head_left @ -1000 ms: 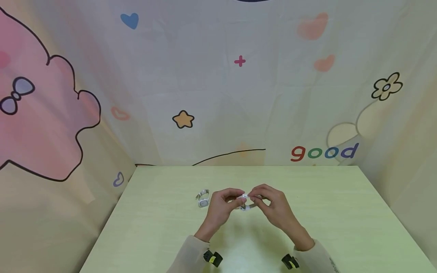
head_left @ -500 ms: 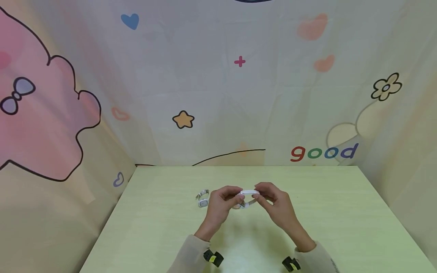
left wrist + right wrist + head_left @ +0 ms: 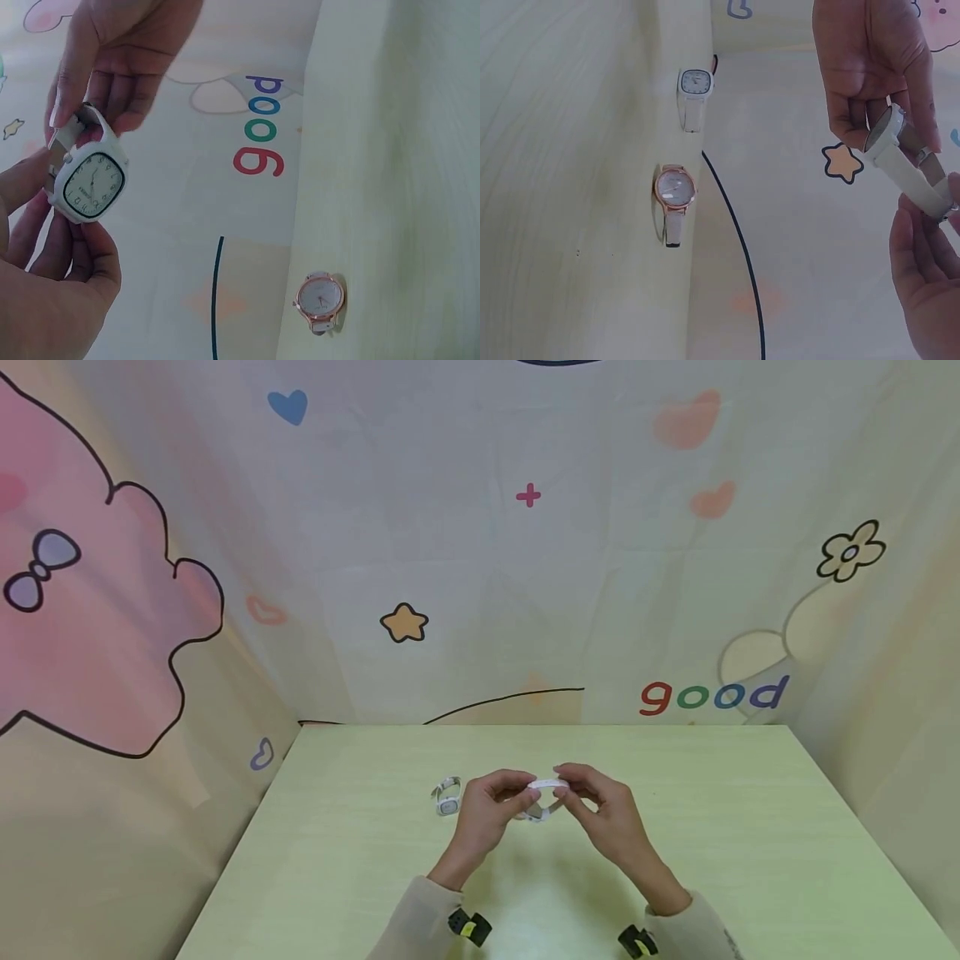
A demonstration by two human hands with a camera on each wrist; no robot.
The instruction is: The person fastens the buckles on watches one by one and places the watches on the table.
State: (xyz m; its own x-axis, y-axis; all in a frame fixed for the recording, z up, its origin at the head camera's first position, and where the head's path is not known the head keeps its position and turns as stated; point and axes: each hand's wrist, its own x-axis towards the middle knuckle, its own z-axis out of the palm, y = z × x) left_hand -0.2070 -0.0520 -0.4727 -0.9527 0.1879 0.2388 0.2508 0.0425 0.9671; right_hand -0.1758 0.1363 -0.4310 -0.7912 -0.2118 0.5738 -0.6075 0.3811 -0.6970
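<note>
From my head view, my fingers hide most of the white square-faced plastic watch [image 3: 542,799]; the rose-gold round watch [image 3: 674,188] is hidden entirely there.

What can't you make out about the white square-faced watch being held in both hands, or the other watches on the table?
- White square-faced watch: its clasp is hidden by the right hand in the left wrist view; the head view shows it too small.
- Its dial faces away in the right wrist view.
- Rose-gold round watch: hidden behind the left hand in the head view.
- Second white watch: time too small to read.
</note>
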